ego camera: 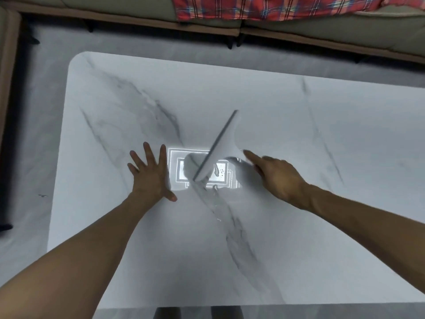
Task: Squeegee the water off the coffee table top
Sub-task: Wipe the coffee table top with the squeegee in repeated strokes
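Squeegee [218, 146] on the wet counter [322, 249], mid-frame.
My right fingers [251, 157] grip its handle; my left fingers [148, 153] lie spread flat, left of the water [213, 203].

Light: dim, even, from overhead; a bright rectangular lamp reflection [184, 155] glares at the centre of the coffee table top [299, 238]. Shadows: soft and faint, beside that glare. Quality: table top edges bowed by the wide lens; squeegee [220, 146] and right hand [280, 178] near the centre slightly blurred.
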`<state>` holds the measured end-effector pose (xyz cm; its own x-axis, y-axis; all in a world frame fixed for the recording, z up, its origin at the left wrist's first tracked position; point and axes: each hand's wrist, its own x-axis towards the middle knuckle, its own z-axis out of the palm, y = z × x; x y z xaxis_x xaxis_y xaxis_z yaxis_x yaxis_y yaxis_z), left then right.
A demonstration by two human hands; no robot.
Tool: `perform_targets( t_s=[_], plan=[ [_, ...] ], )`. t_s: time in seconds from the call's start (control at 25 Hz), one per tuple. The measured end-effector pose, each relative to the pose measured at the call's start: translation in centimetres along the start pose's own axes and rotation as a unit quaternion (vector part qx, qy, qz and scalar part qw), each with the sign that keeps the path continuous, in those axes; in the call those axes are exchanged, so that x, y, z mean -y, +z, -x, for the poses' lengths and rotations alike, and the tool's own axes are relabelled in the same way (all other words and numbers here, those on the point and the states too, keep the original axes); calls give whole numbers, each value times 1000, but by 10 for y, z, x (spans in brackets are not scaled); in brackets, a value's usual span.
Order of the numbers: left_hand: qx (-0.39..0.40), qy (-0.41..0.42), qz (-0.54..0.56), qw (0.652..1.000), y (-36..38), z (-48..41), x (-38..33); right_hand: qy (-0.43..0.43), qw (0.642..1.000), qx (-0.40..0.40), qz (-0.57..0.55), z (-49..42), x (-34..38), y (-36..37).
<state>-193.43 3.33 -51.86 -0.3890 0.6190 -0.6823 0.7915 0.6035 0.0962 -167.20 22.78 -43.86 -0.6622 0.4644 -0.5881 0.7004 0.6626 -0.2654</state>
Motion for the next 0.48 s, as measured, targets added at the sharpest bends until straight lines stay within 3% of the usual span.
perform_targets(
  t_s=[0.12, 0.24, 0.36, 0.48],
  plan=[
    [3, 3, 5, 1000, -2, 4, -3, 51, 998, 22, 25, 55, -51, -3],
    [-3, 2, -12, 1000, -4, 5, -2, 48, 999, 11, 22, 69, -72, -22],
    [-28, 3, 3, 1000, -3, 11, 8, 30, 997, -60, -43, 24, -59, -52],
    [-26, -44, -9, 999, 11, 28, 21, 66, 985, -120, -106, -57, -24, -73]
  ],
)
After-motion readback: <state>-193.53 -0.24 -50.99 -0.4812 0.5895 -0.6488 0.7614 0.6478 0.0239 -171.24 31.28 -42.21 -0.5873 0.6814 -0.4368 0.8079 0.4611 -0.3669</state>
